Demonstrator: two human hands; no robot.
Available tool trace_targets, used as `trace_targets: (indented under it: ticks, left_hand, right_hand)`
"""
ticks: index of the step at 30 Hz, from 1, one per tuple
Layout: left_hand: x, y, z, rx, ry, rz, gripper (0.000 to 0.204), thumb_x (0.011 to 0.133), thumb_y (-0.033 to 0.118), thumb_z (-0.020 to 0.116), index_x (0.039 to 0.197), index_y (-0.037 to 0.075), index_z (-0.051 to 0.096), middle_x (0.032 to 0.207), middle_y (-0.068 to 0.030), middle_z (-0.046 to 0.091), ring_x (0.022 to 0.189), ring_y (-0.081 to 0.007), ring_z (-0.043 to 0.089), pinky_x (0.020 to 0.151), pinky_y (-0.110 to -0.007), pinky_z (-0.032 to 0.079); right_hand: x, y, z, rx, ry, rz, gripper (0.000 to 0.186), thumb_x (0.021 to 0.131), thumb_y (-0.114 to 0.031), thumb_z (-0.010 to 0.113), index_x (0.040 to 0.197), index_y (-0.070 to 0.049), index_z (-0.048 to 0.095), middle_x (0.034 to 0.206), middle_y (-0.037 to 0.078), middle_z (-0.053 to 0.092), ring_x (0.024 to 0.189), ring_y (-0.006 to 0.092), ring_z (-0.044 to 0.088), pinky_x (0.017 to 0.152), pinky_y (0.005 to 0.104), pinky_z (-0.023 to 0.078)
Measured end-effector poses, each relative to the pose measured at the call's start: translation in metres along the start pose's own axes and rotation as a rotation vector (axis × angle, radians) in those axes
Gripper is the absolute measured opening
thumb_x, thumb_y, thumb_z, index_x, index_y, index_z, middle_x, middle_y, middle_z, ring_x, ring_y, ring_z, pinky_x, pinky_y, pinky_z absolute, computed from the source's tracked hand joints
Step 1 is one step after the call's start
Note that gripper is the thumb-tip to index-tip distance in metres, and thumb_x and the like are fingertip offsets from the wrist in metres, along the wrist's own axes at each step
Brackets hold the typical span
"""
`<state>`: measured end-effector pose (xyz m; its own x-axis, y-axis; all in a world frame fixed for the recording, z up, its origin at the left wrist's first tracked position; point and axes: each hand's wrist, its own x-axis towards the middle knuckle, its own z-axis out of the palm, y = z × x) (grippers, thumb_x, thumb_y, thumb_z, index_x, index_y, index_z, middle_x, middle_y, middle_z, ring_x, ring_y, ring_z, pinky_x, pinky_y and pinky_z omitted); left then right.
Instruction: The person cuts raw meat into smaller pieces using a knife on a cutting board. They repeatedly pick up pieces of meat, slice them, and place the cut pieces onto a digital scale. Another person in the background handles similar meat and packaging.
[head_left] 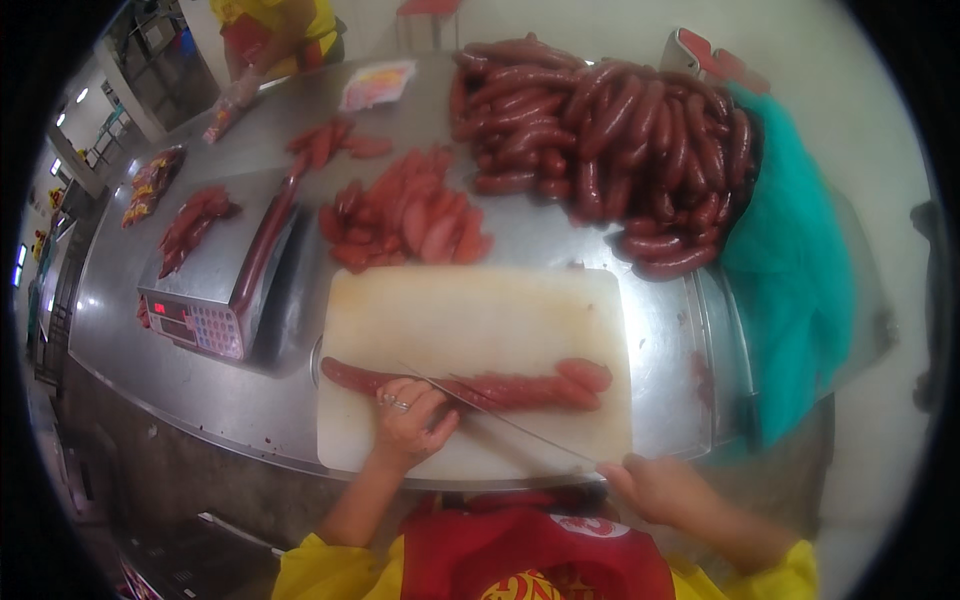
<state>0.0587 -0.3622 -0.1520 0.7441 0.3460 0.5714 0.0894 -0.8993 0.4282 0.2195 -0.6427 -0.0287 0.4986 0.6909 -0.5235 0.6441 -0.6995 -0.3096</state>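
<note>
A long red sausage (350,378) lies across the white cutting board (480,315). Its right part is cut into slanted slices (530,390) that still rest in a row, with a few tipped over at the right end. My left hand (412,415) presses on the uncut left part, fingers closed over it, a ring on one finger. In my right hand (655,488), at the board's lower right corner, is a knife (520,424). The long thin blade slants up and left over the sausage, close beside my left fingers. My grip hides the knife's handle.
Behind the board lies a heap of slices (415,215). Whole sausages (610,130) are piled at the back right, beside a teal sheet (790,260). A digital scale (215,325) bearing sausage pieces stands left on the metal table (290,400). Another person (280,35) handles a bag opposite.
</note>
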Motion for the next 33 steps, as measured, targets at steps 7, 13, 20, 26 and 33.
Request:
trace_targets:
  ticks: [7, 13, 20, 26, 33]
  left_hand:
    - [-0.001, -0.001, -0.001, -0.05, 0.002, 0.008, 0.025, 0.064, 0.011, 0.08, 0.084, 0.012, 0.065, 0.084, -0.0046, 0.06, 0.083, -0.0261, 0.056, 0.077, -0.037, 0.044]
    - [-0.008, -0.009, -0.014, 0.021, 0.07, -0.012, 0.026, 0.064, 0.009, 0.077, 0.086, 0.009, 0.063, 0.089, -0.0074, 0.058, 0.089, -0.0282, 0.053, 0.079, -0.039, 0.044]
    - [-0.006, -0.012, -0.017, -0.021, 0.008, -0.074, 0.028, 0.061, 0.007, 0.076, 0.086, 0.008, 0.062, 0.09, -0.0088, 0.057, 0.089, -0.0293, 0.053, 0.08, -0.039, 0.044]
    - [-0.005, -0.014, -0.016, -0.052, 0.023, -0.049, 0.024, 0.064, 0.006, 0.075, 0.084, 0.008, 0.062, 0.088, -0.0075, 0.058, 0.086, -0.0287, 0.055, 0.079, -0.039, 0.045]
    - [-0.013, -0.026, -0.029, 0.007, 0.086, -0.056, 0.024, 0.064, 0.005, 0.074, 0.085, 0.007, 0.063, 0.091, -0.0088, 0.058, 0.09, -0.0294, 0.054, 0.082, -0.04, 0.046]
  right_hand:
    - [0.112, -0.062, 0.054, 0.182, 0.156, -0.249, 0.064, 0.097, -0.051, 0.042, 0.07, 0.003, 0.062, 0.062, 0.025, 0.059, 0.059, 0.0461, 0.06, 0.055, 0.0521, 0.049]
    - [0.056, -0.04, 0.021, 0.105, 0.073, -0.137, 0.064, 0.097, -0.053, 0.04, 0.076, 0.004, 0.061, 0.065, 0.028, 0.061, 0.062, 0.0465, 0.062, 0.058, 0.0529, 0.05]
    - [0.006, -0.025, -0.004, -0.004, -0.044, 0.031, 0.064, 0.095, -0.056, 0.043, 0.071, 0.001, 0.06, 0.06, 0.026, 0.06, 0.058, 0.0452, 0.062, 0.056, 0.0514, 0.051]
    - [0.106, -0.074, 0.062, 0.174, 0.232, -0.288, 0.062, 0.096, -0.051, 0.044, 0.064, 0.0, 0.06, 0.062, 0.022, 0.061, 0.058, 0.0437, 0.061, 0.054, 0.0513, 0.05]
    - [0.044, -0.058, 0.018, 0.05, 0.095, -0.147, 0.059, 0.097, -0.051, 0.041, 0.079, 0.002, 0.06, 0.063, 0.025, 0.061, 0.061, 0.0457, 0.061, 0.056, 0.0533, 0.049]
